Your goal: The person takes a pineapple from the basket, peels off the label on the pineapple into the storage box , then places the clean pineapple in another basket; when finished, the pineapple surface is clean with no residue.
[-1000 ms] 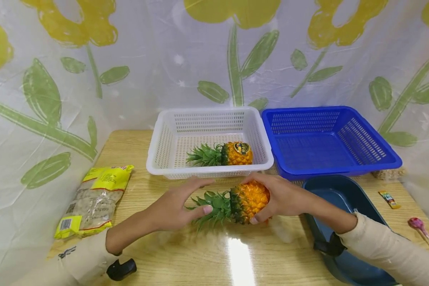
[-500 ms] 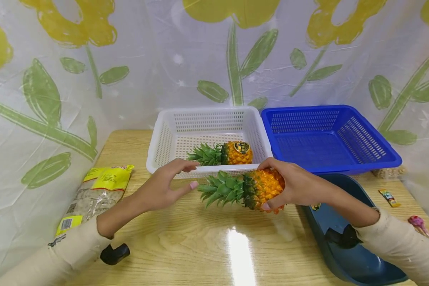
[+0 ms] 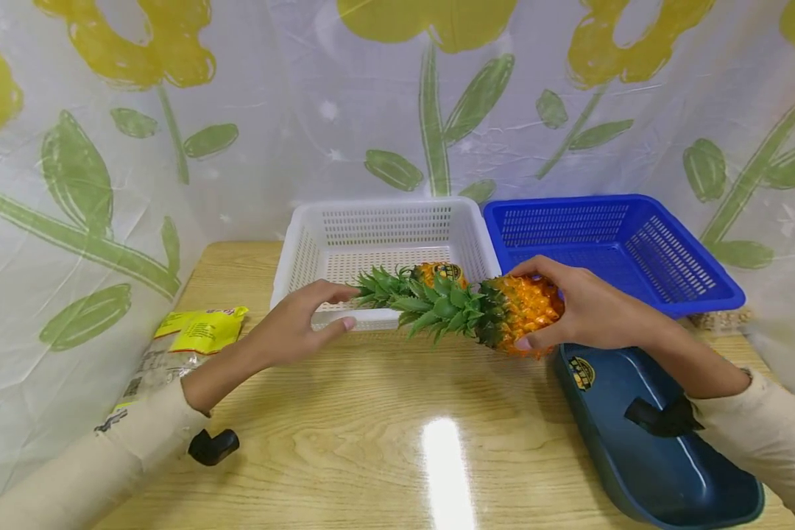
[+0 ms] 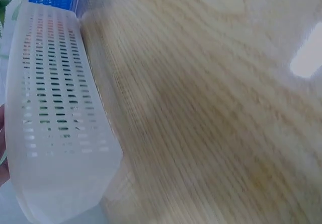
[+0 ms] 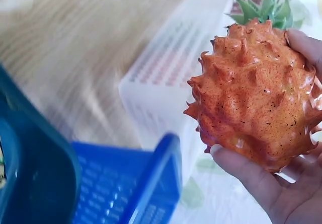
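Observation:
My right hand point(image 3: 589, 309) grips a small orange pineapple point(image 3: 526, 313) by its body, thumb and fingers on opposite sides. The fruit hangs tilted above the white basket's front right corner, its green crown pointing left. In the right wrist view, the spiky base of the pineapple point(image 5: 256, 93) faces the camera. A second pineapple point(image 3: 432, 272) with a round black label lies in the white basket point(image 3: 387, 206), partly hidden by the held one's crown. By that basket's front left rim, my left hand point(image 3: 291, 327) holds nothing, thumb and fingers apart.
A blue basket point(image 3: 609, 265) stands right of the white one. In front of it sits a dark teal basin point(image 3: 682, 471) with a round label point(image 3: 581, 374) inside. A yellow and clear bag point(image 3: 205, 331) lies at the left, partly behind my left arm.
My right hand has lifted the pineapple off the table and carried it right and toward the baskets. My left hand has drawn back left from the crown and forward to the white basket.

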The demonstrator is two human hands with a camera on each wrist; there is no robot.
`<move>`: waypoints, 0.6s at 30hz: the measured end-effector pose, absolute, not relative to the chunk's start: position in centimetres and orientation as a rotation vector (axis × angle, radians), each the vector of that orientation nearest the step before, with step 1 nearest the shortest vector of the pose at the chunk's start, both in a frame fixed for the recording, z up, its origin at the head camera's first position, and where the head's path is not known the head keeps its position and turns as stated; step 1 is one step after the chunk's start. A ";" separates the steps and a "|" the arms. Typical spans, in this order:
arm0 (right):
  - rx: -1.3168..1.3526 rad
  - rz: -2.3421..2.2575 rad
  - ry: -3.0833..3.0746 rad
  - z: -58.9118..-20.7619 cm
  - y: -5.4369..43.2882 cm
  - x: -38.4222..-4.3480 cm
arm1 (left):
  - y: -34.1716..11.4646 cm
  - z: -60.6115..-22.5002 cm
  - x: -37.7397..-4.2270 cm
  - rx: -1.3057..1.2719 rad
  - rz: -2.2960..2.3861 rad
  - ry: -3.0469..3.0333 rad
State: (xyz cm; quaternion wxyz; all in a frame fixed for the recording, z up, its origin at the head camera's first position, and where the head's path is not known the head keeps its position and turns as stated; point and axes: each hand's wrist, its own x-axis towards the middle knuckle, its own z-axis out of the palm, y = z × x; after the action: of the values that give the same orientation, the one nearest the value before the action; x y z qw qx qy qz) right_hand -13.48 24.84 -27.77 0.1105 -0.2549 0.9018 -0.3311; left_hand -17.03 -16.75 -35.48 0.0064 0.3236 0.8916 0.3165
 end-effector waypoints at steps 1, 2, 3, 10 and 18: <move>-0.743 -0.966 2.660 -27.6 25.1 -13.6 | -16.8 -35.5 -17.2 1.001 0.976 2.785; -0.740 -0.957 2.670 -27.4 25.4 -13.8 | -16.9 -35.5 -17.4 0.992 0.965 2.779; -0.735 -0.952 2.680 -27.2 25.7 -14.0 | -17.0 -35.6 -17.5 0.986 0.956 2.771; -0.672 -0.893 2.792 -26.1 27.6 -15.7 | -17.2 -36.0 -18.3 0.974 0.888 2.734; -0.604 -0.814 2.816 -25.7 29.4 -17.8 | -17.2 -36.2 -18.8 0.977 0.822 2.723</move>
State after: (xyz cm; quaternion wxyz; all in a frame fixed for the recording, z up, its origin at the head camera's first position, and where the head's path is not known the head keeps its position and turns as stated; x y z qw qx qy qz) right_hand -17.81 29.39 -25.72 0.0741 -0.2012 0.9383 -0.2713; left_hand -18.77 -17.23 -36.24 0.0671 0.3242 0.9034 0.2726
